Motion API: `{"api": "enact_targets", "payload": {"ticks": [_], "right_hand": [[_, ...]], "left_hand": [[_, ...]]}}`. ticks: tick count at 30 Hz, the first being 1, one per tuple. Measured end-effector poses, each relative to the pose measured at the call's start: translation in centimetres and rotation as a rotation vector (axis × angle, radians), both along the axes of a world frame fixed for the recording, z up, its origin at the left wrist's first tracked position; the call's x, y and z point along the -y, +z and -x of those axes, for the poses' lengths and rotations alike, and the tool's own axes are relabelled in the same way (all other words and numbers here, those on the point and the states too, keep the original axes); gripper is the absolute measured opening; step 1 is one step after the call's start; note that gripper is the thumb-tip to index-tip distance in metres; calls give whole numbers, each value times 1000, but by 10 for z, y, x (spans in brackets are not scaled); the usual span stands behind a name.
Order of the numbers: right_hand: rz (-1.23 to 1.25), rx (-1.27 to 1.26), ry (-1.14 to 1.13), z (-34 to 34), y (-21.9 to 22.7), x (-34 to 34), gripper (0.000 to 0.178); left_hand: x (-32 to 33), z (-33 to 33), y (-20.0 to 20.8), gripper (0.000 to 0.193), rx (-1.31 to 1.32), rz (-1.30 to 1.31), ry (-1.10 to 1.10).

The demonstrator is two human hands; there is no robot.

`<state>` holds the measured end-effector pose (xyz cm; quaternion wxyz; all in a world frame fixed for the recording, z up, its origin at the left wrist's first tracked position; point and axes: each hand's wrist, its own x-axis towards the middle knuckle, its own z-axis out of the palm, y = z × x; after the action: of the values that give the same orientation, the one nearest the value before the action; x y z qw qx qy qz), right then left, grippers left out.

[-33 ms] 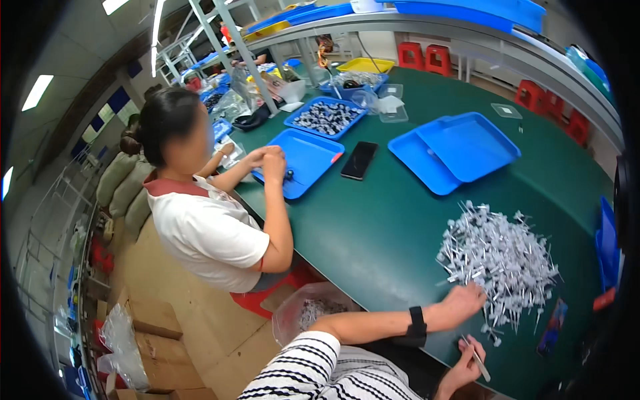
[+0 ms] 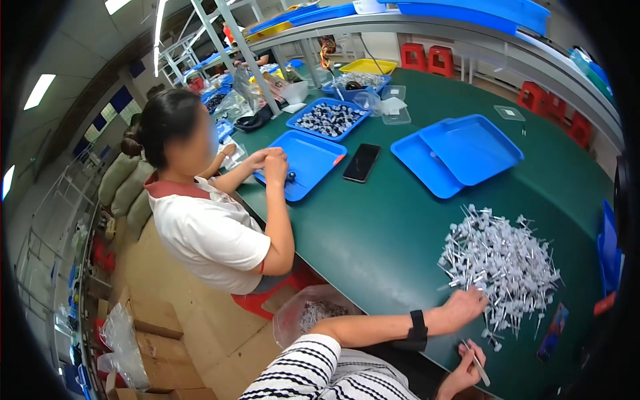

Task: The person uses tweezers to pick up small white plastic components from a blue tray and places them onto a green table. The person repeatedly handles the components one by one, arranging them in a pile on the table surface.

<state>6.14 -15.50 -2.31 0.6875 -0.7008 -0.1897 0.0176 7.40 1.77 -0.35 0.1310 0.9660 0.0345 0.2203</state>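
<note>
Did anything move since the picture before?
Nothing visibly changed. The left hand rests at the edge of the pile of white pins, the right hand holds one thin pin, and the co-worker's hands are at the blue tray.

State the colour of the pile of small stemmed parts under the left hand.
Pale grey-white, clearest in the head view: the pile of small stemmed plastic parts lies on the green table, the left hand at its edge.

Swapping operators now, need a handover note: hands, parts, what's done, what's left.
Left hand: reaching into the near edge of the heap of small white stick parts on the green table; whether it grips any is unclear.
Right hand: holds one thin stick part near the table edge.
Done: cannot tell; no finished lot identifiable.
Left: the heap looks large.
</note>
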Motion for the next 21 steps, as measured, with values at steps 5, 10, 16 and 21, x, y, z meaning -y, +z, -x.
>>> {"api": "enact_targets", "payload": {"ticks": [5, 10, 16, 21], "right_hand": [[132, -76, 116, 2, 30, 6, 19], [399, -212, 173, -4, 25, 15, 34], [532, -130, 204, -11, 9, 30, 38], [316, -65, 92, -5, 1, 23, 29]], "left_hand": [[-13, -3, 5, 26, 12, 253, -42], [-26, 4, 10, 26, 4, 633, -32], [-28, 7, 26, 35, 205, 987, -148], [-37, 5, 30, 25, 340, 1051, -123]]}}
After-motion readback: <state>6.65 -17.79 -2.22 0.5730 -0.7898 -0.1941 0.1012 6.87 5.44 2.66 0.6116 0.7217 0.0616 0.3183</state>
